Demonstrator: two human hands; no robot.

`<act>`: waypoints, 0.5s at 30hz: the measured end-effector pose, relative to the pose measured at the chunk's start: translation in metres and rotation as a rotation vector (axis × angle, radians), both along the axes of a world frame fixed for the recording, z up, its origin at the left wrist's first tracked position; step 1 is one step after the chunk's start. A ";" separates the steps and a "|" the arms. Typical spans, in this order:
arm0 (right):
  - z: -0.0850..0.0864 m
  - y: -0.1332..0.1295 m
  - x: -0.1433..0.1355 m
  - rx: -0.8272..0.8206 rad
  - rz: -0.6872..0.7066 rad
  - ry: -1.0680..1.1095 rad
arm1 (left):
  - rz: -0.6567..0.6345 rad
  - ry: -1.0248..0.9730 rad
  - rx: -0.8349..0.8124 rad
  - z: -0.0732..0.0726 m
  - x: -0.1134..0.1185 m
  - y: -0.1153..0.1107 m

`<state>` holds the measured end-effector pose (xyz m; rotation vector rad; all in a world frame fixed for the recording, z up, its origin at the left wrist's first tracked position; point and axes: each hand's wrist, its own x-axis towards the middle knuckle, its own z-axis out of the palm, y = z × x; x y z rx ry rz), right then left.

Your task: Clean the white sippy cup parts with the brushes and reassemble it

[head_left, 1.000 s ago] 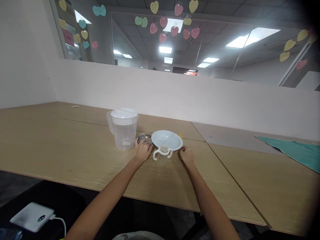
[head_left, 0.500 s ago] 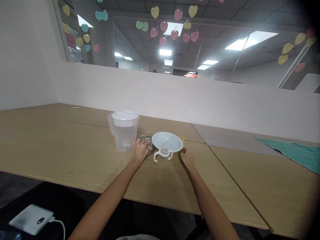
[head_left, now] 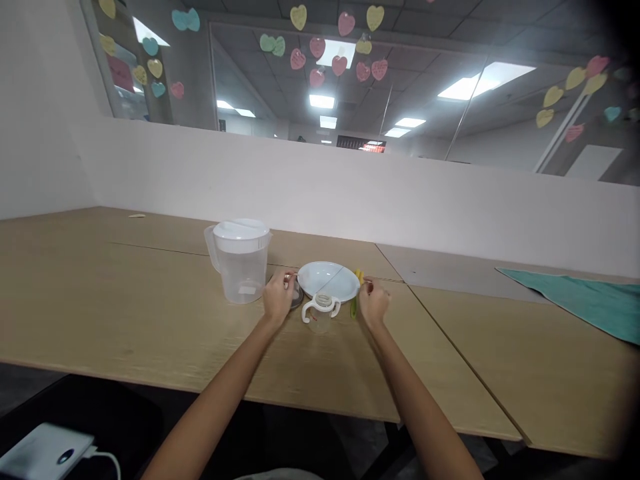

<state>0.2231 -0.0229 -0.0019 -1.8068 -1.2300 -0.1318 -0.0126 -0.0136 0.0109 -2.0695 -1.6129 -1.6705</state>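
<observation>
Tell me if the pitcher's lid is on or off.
On: the white lid sits across the top of the clear pitcher.

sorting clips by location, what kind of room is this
Probably an office or shared workroom: joined wood-look tables, ceiling light panels seen through glass, and heart-shaped sticky notes on it.

White plate [head_left: 329, 280], teal cloth [head_left: 583, 303] — tan table [head_left: 150, 307]

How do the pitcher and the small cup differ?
The pitcher is taller and wider than the cup. The pitcher has one side handle; the cup has two curved white ones. The pitcher wears a white lid, the cup a white collar. Both have see-through bodies and stand on the table.
</observation>
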 end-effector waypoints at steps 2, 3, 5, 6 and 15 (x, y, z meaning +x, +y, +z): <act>0.011 0.006 -0.005 -0.007 0.100 -0.014 | -0.022 0.005 0.003 0.006 0.007 0.002; 0.016 0.010 -0.008 -0.031 0.148 -0.025 | -0.036 0.017 0.010 0.008 0.011 0.003; 0.025 0.022 -0.016 -0.104 0.221 -0.063 | -0.080 0.045 0.027 0.011 0.019 0.005; 0.029 0.029 -0.021 -0.151 0.253 -0.092 | -0.112 0.058 0.034 0.012 0.023 0.006; 0.027 0.071 -0.047 -0.502 0.465 -0.213 | -0.441 0.162 -0.021 -0.012 0.029 0.017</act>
